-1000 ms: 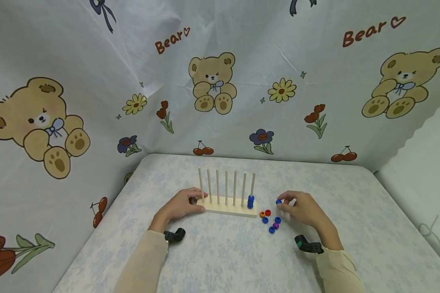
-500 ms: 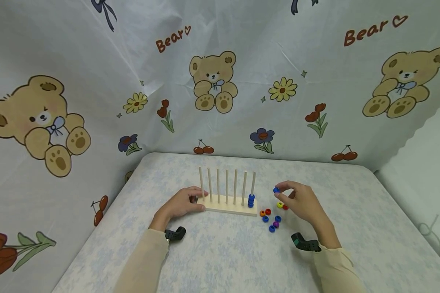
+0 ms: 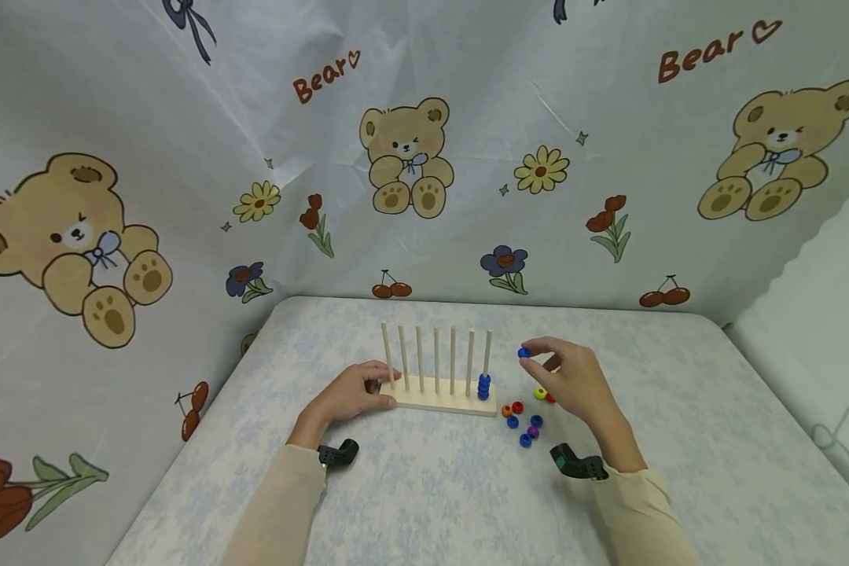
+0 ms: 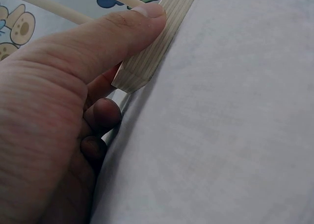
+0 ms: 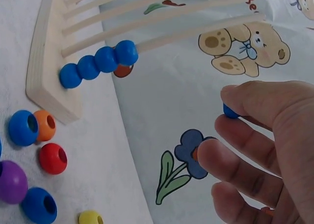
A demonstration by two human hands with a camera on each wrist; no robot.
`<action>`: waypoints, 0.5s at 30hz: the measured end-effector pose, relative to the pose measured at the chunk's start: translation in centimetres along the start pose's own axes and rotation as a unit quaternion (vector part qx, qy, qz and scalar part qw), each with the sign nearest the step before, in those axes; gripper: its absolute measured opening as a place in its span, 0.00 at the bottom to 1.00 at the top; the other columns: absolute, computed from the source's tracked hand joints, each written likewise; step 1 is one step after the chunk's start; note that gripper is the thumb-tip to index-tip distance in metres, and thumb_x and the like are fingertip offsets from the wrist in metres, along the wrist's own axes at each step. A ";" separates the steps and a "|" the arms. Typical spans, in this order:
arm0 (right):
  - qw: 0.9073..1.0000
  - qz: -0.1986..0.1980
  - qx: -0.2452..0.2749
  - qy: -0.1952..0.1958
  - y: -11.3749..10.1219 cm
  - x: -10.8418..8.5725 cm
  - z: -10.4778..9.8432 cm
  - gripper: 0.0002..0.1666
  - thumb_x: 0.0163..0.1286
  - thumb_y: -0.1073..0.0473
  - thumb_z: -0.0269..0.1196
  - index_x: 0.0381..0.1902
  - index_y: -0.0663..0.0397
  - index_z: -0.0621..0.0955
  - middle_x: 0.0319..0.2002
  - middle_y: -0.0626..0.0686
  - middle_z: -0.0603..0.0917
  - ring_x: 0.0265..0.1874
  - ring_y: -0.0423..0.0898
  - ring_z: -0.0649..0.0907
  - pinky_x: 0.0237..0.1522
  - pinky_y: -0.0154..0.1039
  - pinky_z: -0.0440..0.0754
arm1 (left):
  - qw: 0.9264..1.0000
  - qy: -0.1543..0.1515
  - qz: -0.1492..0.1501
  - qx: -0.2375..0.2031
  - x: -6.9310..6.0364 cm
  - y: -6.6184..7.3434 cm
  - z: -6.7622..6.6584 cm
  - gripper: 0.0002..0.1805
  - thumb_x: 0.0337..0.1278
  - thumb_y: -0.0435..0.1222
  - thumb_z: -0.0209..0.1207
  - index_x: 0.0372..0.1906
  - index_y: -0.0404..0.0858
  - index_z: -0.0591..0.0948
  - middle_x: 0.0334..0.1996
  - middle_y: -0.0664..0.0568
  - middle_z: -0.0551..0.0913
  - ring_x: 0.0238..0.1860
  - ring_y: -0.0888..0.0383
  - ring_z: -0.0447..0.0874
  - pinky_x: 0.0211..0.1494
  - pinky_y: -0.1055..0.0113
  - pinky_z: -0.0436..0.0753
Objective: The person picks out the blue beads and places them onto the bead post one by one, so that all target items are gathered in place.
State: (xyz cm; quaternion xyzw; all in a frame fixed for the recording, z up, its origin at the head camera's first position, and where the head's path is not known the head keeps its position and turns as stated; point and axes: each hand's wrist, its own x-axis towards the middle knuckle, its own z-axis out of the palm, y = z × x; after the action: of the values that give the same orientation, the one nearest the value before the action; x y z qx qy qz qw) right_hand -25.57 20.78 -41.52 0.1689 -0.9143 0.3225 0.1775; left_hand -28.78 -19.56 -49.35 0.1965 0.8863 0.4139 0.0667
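Note:
A wooden base (image 3: 439, 402) with several upright pegs stands mid-table. Its rightmost peg (image 3: 488, 350) carries several stacked blue beads (image 5: 105, 59). My left hand (image 3: 350, 391) grips the base's left end; in the left wrist view the thumb (image 4: 132, 28) lies along its edge. My right hand (image 3: 573, 377) pinches a blue bead (image 3: 523, 353) between thumb and fingertips, in the air right of the rightmost peg. In the right wrist view that held bead (image 5: 230, 111) is mostly covered by the fingers.
Right of the base lie loose beads: orange (image 3: 506, 410), red (image 3: 517, 407), purple (image 3: 533, 432), yellow (image 3: 540, 393) and several blue ones (image 3: 526, 441). Another red bead is partly behind my right hand. A printed bear curtain (image 3: 467, 259) hangs behind the table.
My right hand has lifted the blue bead and moved it up and left toward the rightmost peg, uncovering a yellow and a red bead. The left hand has stayed on the base.

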 end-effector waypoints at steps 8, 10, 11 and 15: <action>0.998 -0.031 0.018 0.042 -1.2 0.5 -0.1 0.14 0.65 0.56 0.72 0.48 0.49 0.86 0.42 0.52 0.89 0.27 0.43 0.83 0.19 0.33 0.76 | 1.000 0.000 -0.002 -0.004 0.0 -0.3 0.0 0.26 0.49 0.52 0.74 0.57 0.59 0.84 0.55 0.68 0.80 0.35 0.57 0.72 0.39 0.65 0.74; 0.997 -0.043 0.019 0.056 -1.6 0.6 -0.1 0.14 0.64 0.56 0.73 0.47 0.49 0.86 0.42 0.52 0.88 0.26 0.42 0.83 0.20 0.33 0.77 | 1.000 -0.001 -0.002 -0.003 0.0 -0.3 0.0 0.26 0.49 0.52 0.74 0.57 0.59 0.84 0.56 0.68 0.79 0.35 0.57 0.72 0.39 0.65 0.74; 0.996 -0.050 0.019 0.065 -1.8 0.7 -0.1 0.14 0.63 0.57 0.73 0.47 0.49 0.86 0.42 0.51 0.88 0.26 0.42 0.83 0.21 0.32 0.77 | 1.000 -0.001 -0.001 -0.003 0.0 -0.3 0.0 0.26 0.49 0.52 0.74 0.57 0.59 0.84 0.56 0.68 0.79 0.35 0.57 0.72 0.39 0.65 0.74; 0.992 -0.076 0.030 0.093 -2.7 1.0 -0.2 0.14 0.61 0.59 0.74 0.46 0.49 0.87 0.41 0.50 0.88 0.25 0.40 0.82 0.23 0.32 0.77 | 1.000 -0.001 0.002 -0.004 0.1 -0.4 0.0 0.25 0.50 0.51 0.74 0.57 0.59 0.84 0.55 0.68 0.80 0.35 0.57 0.72 0.39 0.66 0.74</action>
State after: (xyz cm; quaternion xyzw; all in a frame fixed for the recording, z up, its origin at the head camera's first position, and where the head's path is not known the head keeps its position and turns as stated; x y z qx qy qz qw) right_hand -25.29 18.75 -39.56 0.2124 -0.8682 0.3500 0.2805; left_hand -28.98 -19.69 -49.65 0.1979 0.8844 0.4173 0.0674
